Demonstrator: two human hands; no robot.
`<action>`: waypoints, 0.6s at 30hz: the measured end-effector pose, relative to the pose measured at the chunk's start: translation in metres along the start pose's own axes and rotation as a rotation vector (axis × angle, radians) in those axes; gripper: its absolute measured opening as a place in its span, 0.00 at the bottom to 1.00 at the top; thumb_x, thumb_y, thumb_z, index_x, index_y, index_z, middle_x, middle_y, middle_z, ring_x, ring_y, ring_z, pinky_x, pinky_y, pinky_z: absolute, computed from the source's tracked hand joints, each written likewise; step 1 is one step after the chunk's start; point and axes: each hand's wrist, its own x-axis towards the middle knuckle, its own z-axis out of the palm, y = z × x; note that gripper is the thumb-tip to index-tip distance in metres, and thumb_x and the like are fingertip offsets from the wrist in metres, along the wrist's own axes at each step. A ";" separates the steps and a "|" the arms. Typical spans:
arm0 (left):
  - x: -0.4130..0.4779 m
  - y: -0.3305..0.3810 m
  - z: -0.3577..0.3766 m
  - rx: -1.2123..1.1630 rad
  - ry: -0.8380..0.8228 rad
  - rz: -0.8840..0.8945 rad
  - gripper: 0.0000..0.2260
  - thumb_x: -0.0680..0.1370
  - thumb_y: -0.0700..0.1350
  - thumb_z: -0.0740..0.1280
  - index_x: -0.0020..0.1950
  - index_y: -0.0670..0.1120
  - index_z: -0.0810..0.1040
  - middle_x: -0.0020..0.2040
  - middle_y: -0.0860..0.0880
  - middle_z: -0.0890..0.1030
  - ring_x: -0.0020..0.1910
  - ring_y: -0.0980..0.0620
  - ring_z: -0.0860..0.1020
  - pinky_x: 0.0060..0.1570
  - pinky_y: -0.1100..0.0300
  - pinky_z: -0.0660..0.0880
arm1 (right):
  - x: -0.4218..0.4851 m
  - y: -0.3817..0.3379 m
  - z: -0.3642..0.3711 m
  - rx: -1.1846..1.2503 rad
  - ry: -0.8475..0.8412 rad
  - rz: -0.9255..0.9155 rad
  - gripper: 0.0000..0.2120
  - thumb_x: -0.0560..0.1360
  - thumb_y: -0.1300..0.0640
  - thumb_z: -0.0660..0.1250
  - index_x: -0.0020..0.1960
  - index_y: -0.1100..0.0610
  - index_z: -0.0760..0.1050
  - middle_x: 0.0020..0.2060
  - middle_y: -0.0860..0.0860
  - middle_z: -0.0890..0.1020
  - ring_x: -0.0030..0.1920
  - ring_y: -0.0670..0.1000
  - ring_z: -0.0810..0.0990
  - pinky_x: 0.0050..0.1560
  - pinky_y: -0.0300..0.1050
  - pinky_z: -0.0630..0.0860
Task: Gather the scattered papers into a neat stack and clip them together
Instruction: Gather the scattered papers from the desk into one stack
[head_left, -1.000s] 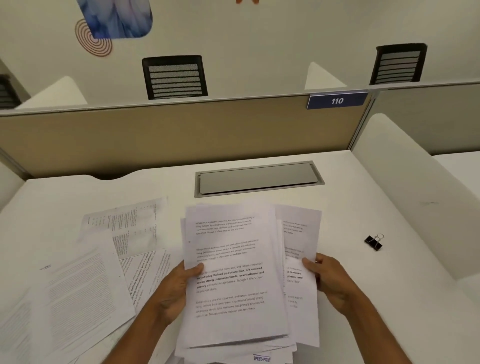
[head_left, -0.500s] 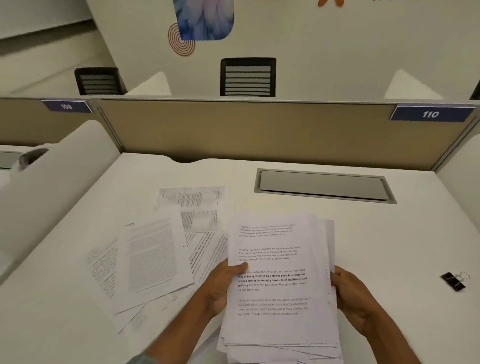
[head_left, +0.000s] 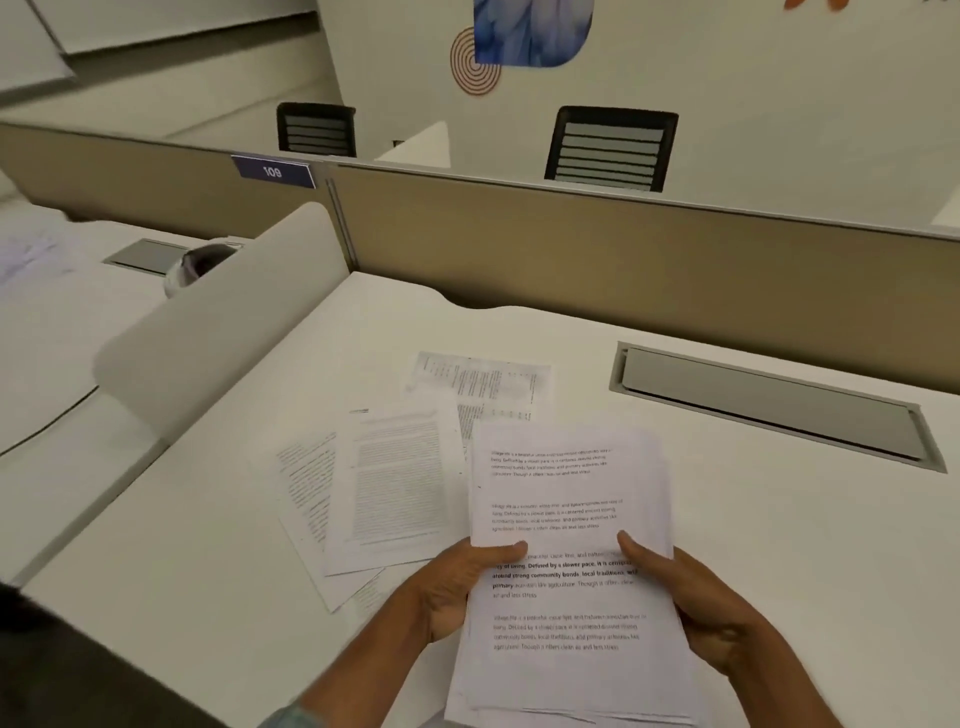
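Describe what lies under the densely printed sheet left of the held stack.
Under the densely printed sheet, at least two more loose sheets: one sticking out left, one behind. Their covered parts, and any further sheets, stay hidden.

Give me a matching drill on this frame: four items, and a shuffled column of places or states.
Items:
1. gathered stack of printed white paper sheets
2. loose printed sheets
3. grey metal cable hatch
4. dark blue number plate reading 109

Places or states:
A. on the beige divider
B. flat on the white desk, overlapping
C. sunk into the desktop, closed
D. gripped by the left hand and right hand

Pairs: 1-D, 2-B, 3-C, 4-A
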 end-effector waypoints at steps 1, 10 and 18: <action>-0.001 0.002 -0.009 0.005 0.011 0.012 0.19 0.78 0.38 0.73 0.69 0.42 0.80 0.66 0.38 0.82 0.67 0.36 0.80 0.69 0.36 0.73 | 0.006 -0.002 0.010 -0.016 -0.017 0.003 0.17 0.80 0.54 0.68 0.67 0.56 0.76 0.59 0.61 0.86 0.58 0.64 0.85 0.63 0.64 0.79; -0.017 0.043 -0.110 -0.137 0.295 0.230 0.16 0.78 0.34 0.70 0.66 0.42 0.81 0.62 0.39 0.85 0.62 0.38 0.83 0.63 0.41 0.79 | 0.092 -0.012 0.097 -0.129 0.180 -0.081 0.19 0.80 0.42 0.66 0.59 0.56 0.81 0.53 0.58 0.87 0.54 0.60 0.85 0.54 0.55 0.82; -0.026 0.078 -0.216 -0.219 0.425 0.308 0.16 0.80 0.34 0.68 0.68 0.42 0.80 0.63 0.40 0.85 0.63 0.39 0.82 0.64 0.44 0.79 | 0.175 0.009 0.179 -0.761 0.384 -0.220 0.34 0.73 0.44 0.74 0.73 0.55 0.68 0.66 0.57 0.77 0.67 0.59 0.76 0.67 0.56 0.75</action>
